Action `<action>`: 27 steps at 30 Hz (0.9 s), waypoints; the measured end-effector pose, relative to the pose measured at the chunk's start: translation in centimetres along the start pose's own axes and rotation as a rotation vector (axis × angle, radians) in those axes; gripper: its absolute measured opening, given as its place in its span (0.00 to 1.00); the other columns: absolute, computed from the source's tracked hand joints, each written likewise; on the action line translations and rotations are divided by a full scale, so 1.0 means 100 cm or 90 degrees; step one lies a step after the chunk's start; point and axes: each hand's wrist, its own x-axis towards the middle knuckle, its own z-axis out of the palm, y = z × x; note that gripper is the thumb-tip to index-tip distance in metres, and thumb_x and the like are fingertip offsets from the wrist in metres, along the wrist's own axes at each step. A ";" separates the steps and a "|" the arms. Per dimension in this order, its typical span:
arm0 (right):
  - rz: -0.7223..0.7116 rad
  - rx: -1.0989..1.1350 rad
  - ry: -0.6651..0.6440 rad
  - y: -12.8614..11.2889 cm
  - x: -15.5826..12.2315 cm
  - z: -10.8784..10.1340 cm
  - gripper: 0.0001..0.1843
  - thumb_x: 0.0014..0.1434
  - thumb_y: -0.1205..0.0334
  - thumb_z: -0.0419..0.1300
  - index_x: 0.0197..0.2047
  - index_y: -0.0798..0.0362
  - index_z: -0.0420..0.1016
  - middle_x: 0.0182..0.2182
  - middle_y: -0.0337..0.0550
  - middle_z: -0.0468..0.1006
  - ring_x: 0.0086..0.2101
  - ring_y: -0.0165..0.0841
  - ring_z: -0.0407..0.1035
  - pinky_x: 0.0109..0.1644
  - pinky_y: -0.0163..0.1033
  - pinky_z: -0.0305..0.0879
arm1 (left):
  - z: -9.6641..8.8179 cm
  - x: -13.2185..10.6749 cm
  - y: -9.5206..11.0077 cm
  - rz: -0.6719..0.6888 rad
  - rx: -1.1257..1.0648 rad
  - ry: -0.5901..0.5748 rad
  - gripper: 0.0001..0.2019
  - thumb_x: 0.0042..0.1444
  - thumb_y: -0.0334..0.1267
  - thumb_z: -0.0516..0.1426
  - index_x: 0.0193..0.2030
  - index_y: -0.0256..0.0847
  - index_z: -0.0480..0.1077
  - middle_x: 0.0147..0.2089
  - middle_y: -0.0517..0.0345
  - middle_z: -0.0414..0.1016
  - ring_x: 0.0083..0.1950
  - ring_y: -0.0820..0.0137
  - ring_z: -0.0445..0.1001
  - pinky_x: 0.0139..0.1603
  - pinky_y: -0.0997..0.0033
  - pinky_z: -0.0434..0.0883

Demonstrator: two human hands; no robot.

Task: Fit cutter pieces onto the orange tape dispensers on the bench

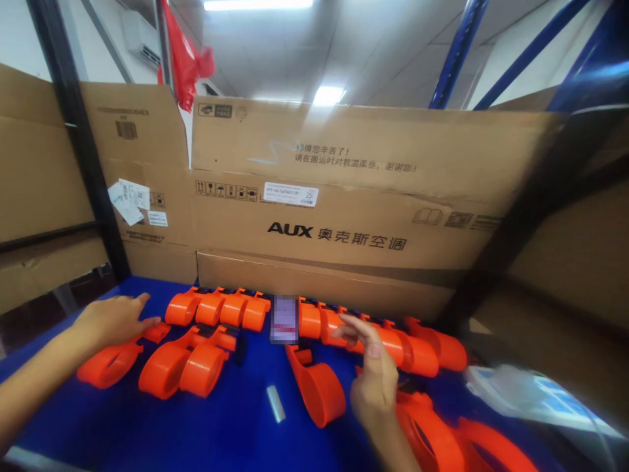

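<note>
My left hand point(111, 321) reaches in from the left, fingers stretched out and thumb apart. It is over an orange plastic tape dispenser point(111, 366) lying on the blue table; whether the thumb touches its end I cannot tell. My right hand point(376, 377) hovers in front of the back row, palm inward, fingers loosely bent and apart, holding nothing I can see. Between the hands lie a single orange dispenser point(322, 393) and a small silvery piece point(276, 403). Two more dispensers point(201, 370) stand right of my left hand.
A row of orange dispensers point(233, 308) runs along the cardboard wall point(344, 196), with a blurred phone-like rectangle point(284, 320) among them. Larger orange rings point(432, 432) lie at front right. A white-and-blue package point(535, 393) is beyond. Dark rack posts point(81, 131) frame the table.
</note>
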 end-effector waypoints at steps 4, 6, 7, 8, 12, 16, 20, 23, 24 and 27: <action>-0.055 -0.021 -0.041 0.006 -0.004 0.000 0.26 0.76 0.48 0.41 0.58 0.48 0.76 0.38 0.46 0.79 0.40 0.42 0.74 0.48 0.51 0.69 | 0.031 -0.005 0.006 -0.009 -0.039 -0.068 0.26 0.47 0.50 0.64 0.54 0.45 0.76 0.46 0.42 0.85 0.53 0.38 0.79 0.48 0.55 0.70; -0.067 -0.014 -0.057 0.008 -0.005 0.000 0.25 0.76 0.50 0.41 0.59 0.48 0.75 0.38 0.46 0.79 0.40 0.42 0.74 0.48 0.51 0.69 | 0.038 -0.007 0.012 -0.005 -0.020 -0.079 0.23 0.44 0.44 0.64 0.51 0.49 0.77 0.43 0.48 0.85 0.50 0.40 0.80 0.46 0.56 0.70; -0.069 -0.011 -0.063 0.008 -0.005 0.000 0.24 0.76 0.51 0.41 0.58 0.48 0.75 0.38 0.46 0.79 0.40 0.42 0.74 0.47 0.51 0.69 | 0.037 -0.007 0.013 -0.005 -0.003 -0.077 0.23 0.44 0.41 0.63 0.51 0.50 0.76 0.43 0.49 0.85 0.50 0.41 0.80 0.46 0.56 0.70; -0.069 -0.010 -0.068 0.007 -0.005 0.000 0.24 0.76 0.52 0.41 0.58 0.48 0.76 0.38 0.46 0.79 0.40 0.42 0.74 0.47 0.51 0.70 | 0.034 -0.007 0.013 -0.010 0.017 -0.070 0.24 0.45 0.40 0.62 0.53 0.50 0.76 0.44 0.50 0.85 0.50 0.42 0.81 0.47 0.57 0.70; -0.074 -0.008 -0.070 0.003 -0.003 -0.001 0.23 0.76 0.53 0.42 0.55 0.49 0.77 0.37 0.46 0.78 0.39 0.41 0.74 0.45 0.50 0.70 | -0.012 -0.004 0.012 -0.035 0.072 -0.022 0.30 0.55 0.42 0.58 0.66 0.45 0.67 0.49 0.44 0.84 0.56 0.42 0.78 0.52 0.53 0.70; -0.070 0.007 -0.062 -0.003 -0.002 -0.001 0.23 0.76 0.53 0.43 0.53 0.49 0.78 0.36 0.45 0.78 0.38 0.41 0.74 0.44 0.49 0.70 | -0.078 -0.021 0.048 -0.064 0.124 0.128 0.39 0.62 0.54 0.54 0.77 0.45 0.50 0.54 0.40 0.80 0.52 0.39 0.80 0.53 0.43 0.72; -0.009 0.032 -0.076 -0.005 -0.001 0.003 0.19 0.74 0.52 0.50 0.58 0.49 0.75 0.36 0.45 0.80 0.38 0.40 0.75 0.46 0.48 0.71 | -0.102 -0.059 0.131 0.106 -0.089 0.232 0.44 0.58 0.56 0.60 0.78 0.56 0.48 0.65 0.43 0.75 0.55 0.35 0.79 0.55 0.39 0.71; 0.080 0.124 -0.106 -0.005 -0.001 0.007 0.23 0.73 0.50 0.52 0.66 0.49 0.69 0.39 0.44 0.81 0.35 0.37 0.74 0.41 0.44 0.72 | -0.079 -0.084 0.198 0.341 -0.404 0.188 0.40 0.54 0.51 0.66 0.74 0.60 0.60 0.68 0.53 0.74 0.65 0.42 0.73 0.65 0.47 0.67; 0.111 0.155 -0.118 -0.005 0.000 0.008 0.25 0.73 0.48 0.52 0.67 0.49 0.67 0.38 0.44 0.81 0.33 0.35 0.73 0.38 0.42 0.71 | -0.067 -0.090 0.217 0.385 -0.495 0.168 0.39 0.52 0.48 0.68 0.72 0.61 0.64 0.66 0.54 0.76 0.64 0.44 0.74 0.65 0.49 0.68; 0.193 0.192 -0.155 -0.002 0.000 0.010 0.26 0.71 0.45 0.54 0.64 0.50 0.72 0.30 0.39 0.77 0.27 0.33 0.69 0.31 0.38 0.68 | -0.037 -0.100 0.258 0.440 -0.586 0.116 0.38 0.50 0.41 0.69 0.69 0.61 0.68 0.63 0.52 0.79 0.60 0.44 0.78 0.65 0.48 0.69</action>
